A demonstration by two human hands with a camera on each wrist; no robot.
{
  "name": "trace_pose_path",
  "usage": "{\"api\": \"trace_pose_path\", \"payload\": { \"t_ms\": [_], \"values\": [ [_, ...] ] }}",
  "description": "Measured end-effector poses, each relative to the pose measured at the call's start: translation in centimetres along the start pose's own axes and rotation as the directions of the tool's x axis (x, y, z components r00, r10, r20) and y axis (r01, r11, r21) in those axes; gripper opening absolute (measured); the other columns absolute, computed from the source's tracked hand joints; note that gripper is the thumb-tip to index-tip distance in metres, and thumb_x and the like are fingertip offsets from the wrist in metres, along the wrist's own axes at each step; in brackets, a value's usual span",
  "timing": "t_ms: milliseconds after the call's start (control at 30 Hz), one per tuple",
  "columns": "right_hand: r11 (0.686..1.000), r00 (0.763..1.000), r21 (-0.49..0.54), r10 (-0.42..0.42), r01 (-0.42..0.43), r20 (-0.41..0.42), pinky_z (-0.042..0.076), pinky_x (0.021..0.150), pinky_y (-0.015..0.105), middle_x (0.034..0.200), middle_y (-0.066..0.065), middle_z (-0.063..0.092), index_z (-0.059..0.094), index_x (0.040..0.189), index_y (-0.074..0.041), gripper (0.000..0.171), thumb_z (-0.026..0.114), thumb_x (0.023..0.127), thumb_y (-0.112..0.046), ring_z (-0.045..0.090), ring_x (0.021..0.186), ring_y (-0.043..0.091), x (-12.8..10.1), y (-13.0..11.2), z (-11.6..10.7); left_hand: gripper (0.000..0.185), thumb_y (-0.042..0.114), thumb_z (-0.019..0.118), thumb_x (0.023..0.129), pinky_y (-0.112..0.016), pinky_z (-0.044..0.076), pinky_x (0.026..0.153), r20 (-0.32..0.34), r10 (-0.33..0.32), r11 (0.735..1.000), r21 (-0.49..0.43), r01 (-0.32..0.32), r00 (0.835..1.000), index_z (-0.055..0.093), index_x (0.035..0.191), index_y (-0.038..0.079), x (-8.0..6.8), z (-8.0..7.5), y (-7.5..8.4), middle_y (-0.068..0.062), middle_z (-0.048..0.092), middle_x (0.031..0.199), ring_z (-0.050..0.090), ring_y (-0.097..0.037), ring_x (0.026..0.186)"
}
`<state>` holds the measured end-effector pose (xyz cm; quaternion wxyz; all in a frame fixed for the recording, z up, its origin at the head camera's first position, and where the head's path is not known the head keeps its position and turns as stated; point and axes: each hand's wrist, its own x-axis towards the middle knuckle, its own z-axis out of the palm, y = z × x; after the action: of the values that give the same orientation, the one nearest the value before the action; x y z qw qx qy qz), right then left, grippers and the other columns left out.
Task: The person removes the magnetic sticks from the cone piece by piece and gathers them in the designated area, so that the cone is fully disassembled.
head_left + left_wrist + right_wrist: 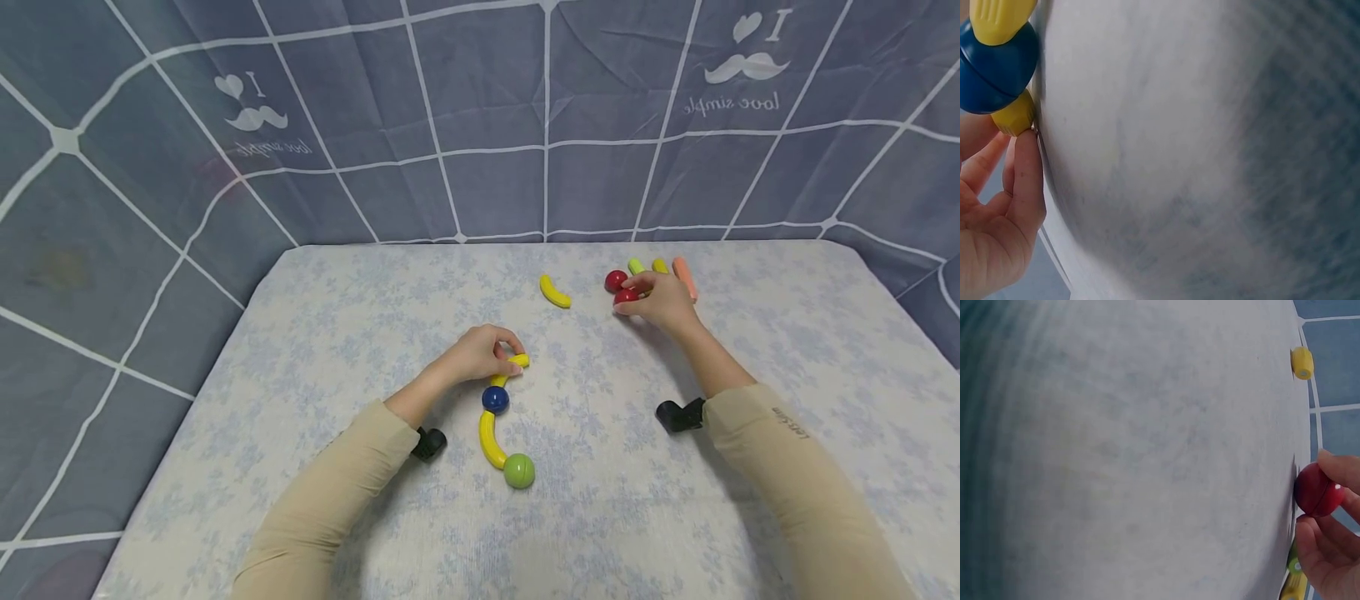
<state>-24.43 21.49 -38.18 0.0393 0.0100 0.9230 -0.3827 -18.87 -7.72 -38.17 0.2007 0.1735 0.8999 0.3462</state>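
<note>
My left hand (476,354) pinches a yellow curved stick (519,360) at the far end of a snaking row on the table. The stick's near end meets a blue ball (495,400), also large in the left wrist view. Nearer still, another yellow curved stick (490,437) joins the blue ball to a light green ball (519,472). At the back right, my right hand (663,302) grips a red ball (1319,490) between thumb and fingers, close over the cloth. A second red ball (616,281) sits just behind it.
A loose yellow curved stick (554,292) lies at the back middle. Beyond my right hand are a green stick (636,266), a yellow stick (660,266) and an orange stick (685,279). A patterned cloth (600,500) covers the table; a grey-blue checked curtain (495,196) hangs behind.
</note>
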Motion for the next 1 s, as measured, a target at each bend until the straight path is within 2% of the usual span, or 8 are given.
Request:
{"api": "trace_pose_path", "payload": {
  "t_ms": [300,533,700,867,1000],
  "values": [
    [1.0,1.0,0.02,-0.012,0.013,-0.015,0.042,0.062,0.027,0.104,0.018,0.056,0.058,0.114,0.001,0.044,0.076,0.078,-0.017,0.051,0.089,0.027,0.2,-0.3,0.1,0.019,0.014,0.073,0.082,-0.021,0.039,0.052,-0.001,-0.011,1.0,0.012,0.012,1.0,0.069,0.1,0.009,-0.1,-0.3,0.3,-0.003,0.06,0.075,0.048,-0.012,0.058],
    [0.999,1.0,0.038,-0.016,0.016,0.009,0.043,0.063,0.024,0.112,0.02,0.057,0.058,0.115,0.003,0.045,0.076,0.078,-0.018,0.053,0.097,0.03,0.2,0.0,-0.1,0.02,0.015,0.072,0.083,-0.02,0.039,0.053,0.029,-0.005,0.999,0.041,0.004,1.0,0.068,0.102,0.009,0.0,-0.3,0.4,-0.003,0.06,0.074,0.049,-0.011,0.058],
    [0.998,1.0,0.054,-0.024,0.024,0.003,0.044,0.061,0.02,0.112,0.021,0.055,0.059,0.114,0.002,0.043,0.075,0.079,-0.017,0.053,0.097,0.029,0.0,0.1,-0.6,0.02,0.015,0.071,0.083,-0.021,0.039,0.055,0.037,0.009,0.998,0.062,-0.011,0.999,0.067,0.102,0.009,0.0,-0.6,0.5,-0.003,0.059,0.076,0.048,-0.013,0.06],
    [0.996,0.999,0.077,-0.039,0.039,0.003,0.044,0.067,0.021,0.121,0.022,0.05,0.059,0.115,0.003,0.045,0.074,0.08,-0.02,0.05,0.101,0.03,-0.9,0.1,-1.3,0.021,0.016,0.072,0.083,-0.021,0.037,0.054,0.031,0.011,0.996,0.083,-0.013,0.999,0.067,0.102,0.008,-0.1,-0.7,0.5,-0.003,0.057,0.075,0.046,-0.013,0.06],
    [0.997,0.999,0.061,-0.043,0.043,0.007,0.045,0.07,0.024,0.118,0.021,0.054,0.058,0.116,0.003,0.046,0.074,0.081,-0.022,0.052,0.101,0.031,-2.4,0.3,-2.1,0.024,0.017,0.07,0.084,-0.02,0.037,0.055,0.046,0.036,0.996,0.082,-0.039,0.998,0.065,0.105,0.007,-0.2,-0.6,0.3,-0.003,0.057,0.075,0.046,-0.012,0.06]
  ]
}}
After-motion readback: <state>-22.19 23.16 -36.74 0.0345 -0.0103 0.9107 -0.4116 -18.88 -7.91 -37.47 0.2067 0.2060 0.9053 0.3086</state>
